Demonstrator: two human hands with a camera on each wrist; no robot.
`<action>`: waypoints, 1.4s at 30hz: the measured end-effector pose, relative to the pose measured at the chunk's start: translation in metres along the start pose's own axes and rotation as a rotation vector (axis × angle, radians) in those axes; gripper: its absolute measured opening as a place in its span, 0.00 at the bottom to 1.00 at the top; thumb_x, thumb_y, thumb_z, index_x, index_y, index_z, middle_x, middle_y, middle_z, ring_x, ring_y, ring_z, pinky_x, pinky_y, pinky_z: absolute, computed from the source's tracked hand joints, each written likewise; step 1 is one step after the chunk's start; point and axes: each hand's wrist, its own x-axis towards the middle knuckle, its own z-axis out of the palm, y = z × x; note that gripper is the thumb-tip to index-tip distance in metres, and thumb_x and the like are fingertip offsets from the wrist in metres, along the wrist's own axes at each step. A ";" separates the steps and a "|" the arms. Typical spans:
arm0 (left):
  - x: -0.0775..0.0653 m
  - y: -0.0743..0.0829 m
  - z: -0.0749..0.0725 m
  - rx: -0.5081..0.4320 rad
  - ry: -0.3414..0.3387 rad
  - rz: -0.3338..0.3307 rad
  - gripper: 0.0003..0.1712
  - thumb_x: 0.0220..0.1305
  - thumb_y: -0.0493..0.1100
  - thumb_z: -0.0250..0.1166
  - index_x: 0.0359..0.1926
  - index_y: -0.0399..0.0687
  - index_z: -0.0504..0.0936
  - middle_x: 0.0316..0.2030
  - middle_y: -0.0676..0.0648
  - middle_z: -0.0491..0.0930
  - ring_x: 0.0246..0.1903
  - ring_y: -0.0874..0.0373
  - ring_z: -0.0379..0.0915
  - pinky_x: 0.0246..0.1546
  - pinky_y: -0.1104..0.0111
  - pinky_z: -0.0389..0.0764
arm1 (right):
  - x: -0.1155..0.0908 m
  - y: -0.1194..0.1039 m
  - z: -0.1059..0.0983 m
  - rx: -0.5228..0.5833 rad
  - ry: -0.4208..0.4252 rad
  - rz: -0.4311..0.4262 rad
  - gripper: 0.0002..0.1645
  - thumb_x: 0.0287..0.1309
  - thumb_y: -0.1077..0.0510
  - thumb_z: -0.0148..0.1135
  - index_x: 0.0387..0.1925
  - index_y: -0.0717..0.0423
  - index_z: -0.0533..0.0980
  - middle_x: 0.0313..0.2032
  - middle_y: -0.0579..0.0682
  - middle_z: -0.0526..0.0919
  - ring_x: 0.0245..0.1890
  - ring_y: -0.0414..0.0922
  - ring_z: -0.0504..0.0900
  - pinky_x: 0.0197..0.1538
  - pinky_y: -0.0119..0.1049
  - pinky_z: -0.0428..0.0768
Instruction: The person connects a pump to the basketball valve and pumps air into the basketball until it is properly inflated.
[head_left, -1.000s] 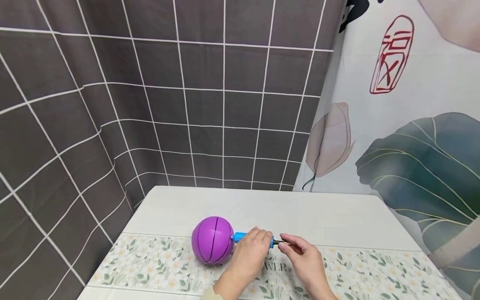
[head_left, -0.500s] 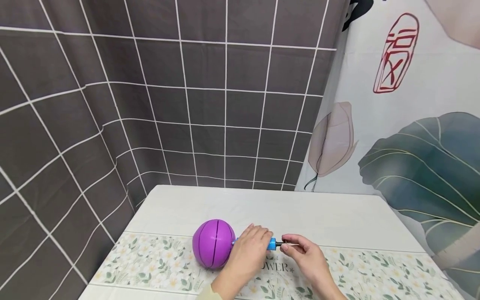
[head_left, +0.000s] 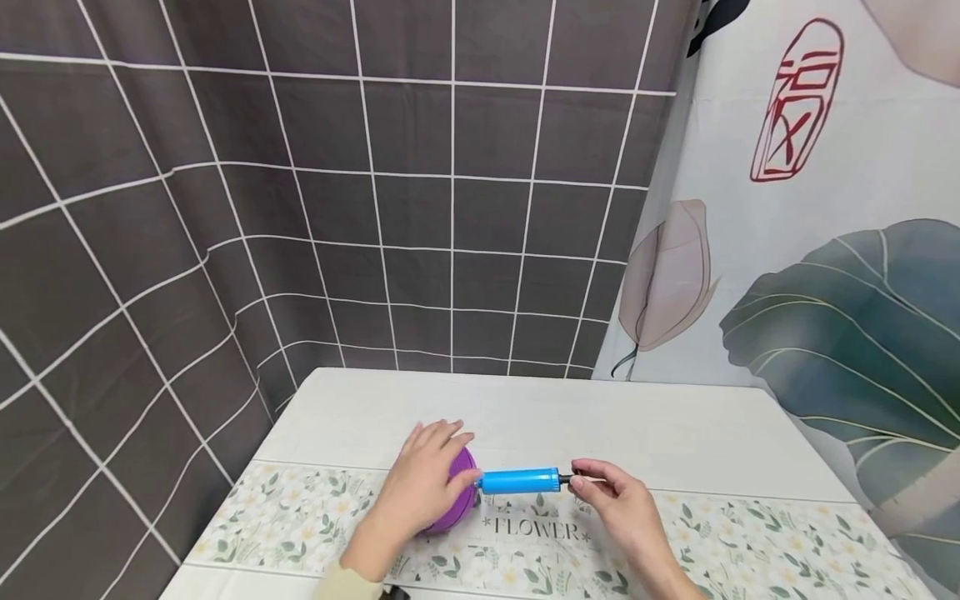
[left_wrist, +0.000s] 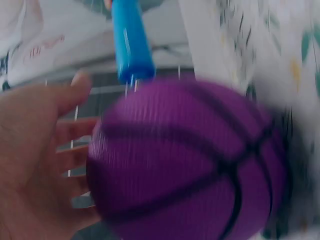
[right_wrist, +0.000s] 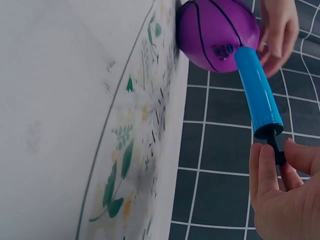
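A purple ball (left_wrist: 190, 160) with black seam lines sits on the table, mostly covered in the head view by my left hand (head_left: 416, 479). That hand spreads over its top and side, fingers fairly straight and apart in the head view. A blue hand pump (head_left: 520, 481) lies level, its tip against the ball's right side. At the pump's other end, my right hand (head_left: 618, 504) pinches the black handle (right_wrist: 280, 157) between thumb and fingers. Only a short piece of the black rod shows outside the blue barrel.
The white table (head_left: 525, 412) carries a floral band with the printed word FLOWER (head_left: 536, 530). Behind it hangs a dark cloth with a white grid (head_left: 408, 208), and a white cloth with leaf prints (head_left: 675, 275) hangs at the right.
My left hand has let go of the pump barrel and moved left onto the ball, so the whole blue barrel now shows. The right hand still holds the handle, slightly farther right.
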 end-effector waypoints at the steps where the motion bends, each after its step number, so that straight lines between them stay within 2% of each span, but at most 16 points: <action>1: -0.001 -0.005 -0.002 -0.026 -0.006 -0.010 0.31 0.65 0.59 0.66 0.62 0.48 0.79 0.65 0.42 0.75 0.68 0.40 0.66 0.72 0.40 0.57 | 0.000 -0.001 -0.001 0.001 0.001 0.000 0.21 0.61 0.56 0.71 0.55 0.58 0.82 0.42 0.51 0.90 0.41 0.42 0.89 0.46 0.26 0.82; 6: -0.005 -0.020 -0.001 -0.046 -0.049 -0.044 0.34 0.63 0.64 0.66 0.63 0.50 0.79 0.65 0.41 0.75 0.68 0.38 0.66 0.72 0.38 0.57 | 0.003 -0.003 -0.003 -0.001 -0.002 -0.007 0.20 0.61 0.56 0.70 0.54 0.56 0.82 0.44 0.50 0.89 0.41 0.40 0.88 0.50 0.31 0.84; 11: -0.005 -0.024 0.006 -0.048 -0.075 -0.065 0.34 0.69 0.64 0.59 0.65 0.47 0.77 0.65 0.41 0.75 0.67 0.40 0.67 0.72 0.42 0.61 | 0.005 -0.005 -0.004 0.028 -0.022 0.010 0.19 0.62 0.59 0.69 0.54 0.57 0.82 0.46 0.52 0.88 0.42 0.43 0.89 0.49 0.33 0.85; 16: -0.001 -0.026 0.013 -0.039 -0.043 -0.086 0.29 0.71 0.59 0.58 0.64 0.47 0.78 0.64 0.41 0.76 0.66 0.42 0.69 0.69 0.45 0.67 | 0.006 -0.004 -0.004 0.013 -0.061 0.015 0.18 0.63 0.61 0.67 0.53 0.62 0.80 0.46 0.53 0.86 0.42 0.47 0.88 0.47 0.36 0.86; 20: 0.001 -0.025 0.017 -0.021 -0.002 -0.099 0.27 0.70 0.59 0.59 0.61 0.49 0.80 0.61 0.43 0.78 0.63 0.44 0.71 0.65 0.47 0.72 | 0.006 -0.003 -0.002 -0.100 -0.100 -0.016 0.21 0.63 0.60 0.67 0.56 0.61 0.78 0.47 0.52 0.85 0.41 0.46 0.86 0.43 0.38 0.86; 23: 0.001 -0.024 0.019 -0.003 0.024 -0.104 0.28 0.69 0.60 0.60 0.60 0.49 0.81 0.60 0.43 0.80 0.62 0.45 0.73 0.63 0.48 0.75 | 0.006 -0.003 0.001 -0.232 -0.145 -0.096 0.24 0.60 0.58 0.71 0.57 0.58 0.78 0.45 0.50 0.81 0.38 0.43 0.82 0.39 0.35 0.83; 28: 0.002 -0.021 0.021 0.028 0.056 -0.112 0.28 0.68 0.61 0.60 0.59 0.49 0.82 0.58 0.43 0.81 0.60 0.45 0.75 0.60 0.48 0.78 | 0.006 -0.007 0.011 -0.460 -0.213 -0.285 0.28 0.53 0.55 0.76 0.57 0.52 0.80 0.39 0.45 0.75 0.33 0.41 0.73 0.34 0.30 0.75; 32: 0.003 -0.019 0.023 0.048 0.073 -0.122 0.27 0.68 0.59 0.60 0.58 0.48 0.82 0.57 0.43 0.81 0.59 0.45 0.75 0.59 0.49 0.78 | 0.007 -0.012 0.023 -0.717 -0.167 -0.431 0.25 0.50 0.52 0.79 0.50 0.46 0.81 0.36 0.40 0.76 0.32 0.38 0.72 0.35 0.33 0.76; 36: 0.003 -0.016 0.026 0.070 0.084 -0.123 0.26 0.68 0.58 0.59 0.57 0.48 0.83 0.56 0.42 0.81 0.58 0.44 0.75 0.60 0.49 0.77 | 0.007 -0.017 0.036 -0.952 -0.107 -0.570 0.21 0.47 0.53 0.79 0.43 0.48 0.79 0.34 0.42 0.78 0.33 0.41 0.76 0.41 0.41 0.82; 39: 0.003 -0.014 0.028 0.091 0.096 -0.111 0.26 0.67 0.59 0.59 0.56 0.48 0.83 0.56 0.42 0.81 0.58 0.44 0.75 0.60 0.49 0.77 | 0.007 -0.018 0.046 -1.053 -0.103 -0.688 0.22 0.49 0.56 0.77 0.46 0.52 0.78 0.36 0.46 0.82 0.36 0.45 0.80 0.45 0.46 0.83; 42: 0.003 -0.013 0.029 0.111 0.114 -0.104 0.26 0.66 0.60 0.61 0.56 0.49 0.83 0.56 0.43 0.81 0.58 0.44 0.75 0.60 0.49 0.77 | 0.007 -0.018 0.054 -1.115 -0.103 -0.815 0.27 0.49 0.58 0.76 0.52 0.52 0.78 0.38 0.47 0.82 0.38 0.47 0.81 0.45 0.45 0.83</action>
